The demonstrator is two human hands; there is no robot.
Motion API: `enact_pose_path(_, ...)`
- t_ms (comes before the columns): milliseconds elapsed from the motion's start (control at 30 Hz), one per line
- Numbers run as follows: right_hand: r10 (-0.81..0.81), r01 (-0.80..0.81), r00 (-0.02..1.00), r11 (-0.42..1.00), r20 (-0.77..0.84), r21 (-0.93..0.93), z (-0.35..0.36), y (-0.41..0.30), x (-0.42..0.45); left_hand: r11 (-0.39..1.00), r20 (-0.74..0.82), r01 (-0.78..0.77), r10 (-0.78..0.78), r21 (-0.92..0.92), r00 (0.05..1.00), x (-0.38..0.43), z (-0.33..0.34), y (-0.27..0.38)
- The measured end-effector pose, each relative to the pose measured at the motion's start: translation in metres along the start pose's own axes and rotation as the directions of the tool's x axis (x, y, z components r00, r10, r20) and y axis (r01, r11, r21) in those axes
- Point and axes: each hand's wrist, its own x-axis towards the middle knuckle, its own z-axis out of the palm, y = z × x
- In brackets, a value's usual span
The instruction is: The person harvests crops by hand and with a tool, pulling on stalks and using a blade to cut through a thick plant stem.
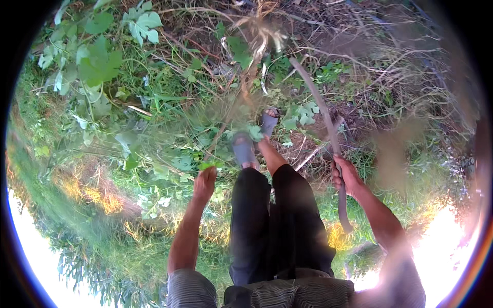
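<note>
My right hand (346,176) is closed around the lower part of a long, curved wooden stick (322,106), whose upper end reaches over the weeds and whose short lower end sticks out below my fist. My left hand (205,183) is out in front of my left side, fingers curled, touching or just beside a small green leaf (210,164); whether it grips the leaf cannot be told. Between my hands are my legs in dark trousers and my feet in grey sandals (243,150) among the plants.
Lobed-leaf vines (100,63) spread over the grass at the upper left. Dry, tangled twigs (385,65) cover the ground at the upper right. A dry, pale stem (259,48) rises ahead of my feet. Blurred spots veil parts of the view.
</note>
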Motion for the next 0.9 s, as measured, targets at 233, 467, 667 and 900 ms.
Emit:
enact_pose_path(233,-0.021,0.020,0.999,1.000,-0.037,-0.016,-0.003,0.033,0.039,0.988,-0.039,0.151,-0.150,0.014,0.988,0.169,0.096,-0.033)
enact_pose_path(467,0.010,-0.001,0.993,0.997,-0.117,0.076,-0.022,0.065,0.065,0.915,-0.268,0.383,-0.340,0.127,0.901,0.195,0.145,-0.064)
enact_pose_path(667,0.065,-0.060,0.994,0.996,-0.085,0.065,-0.023,0.044,0.054,0.896,-0.343,0.186,-0.040,0.404,0.939,0.197,0.148,-0.103)
enact_pose_path(900,0.041,-0.037,0.996,0.999,-0.085,0.039,-0.031,0.047,0.049,0.967,-0.022,0.158,-0.157,0.199,0.987,0.138,0.158,-0.066)
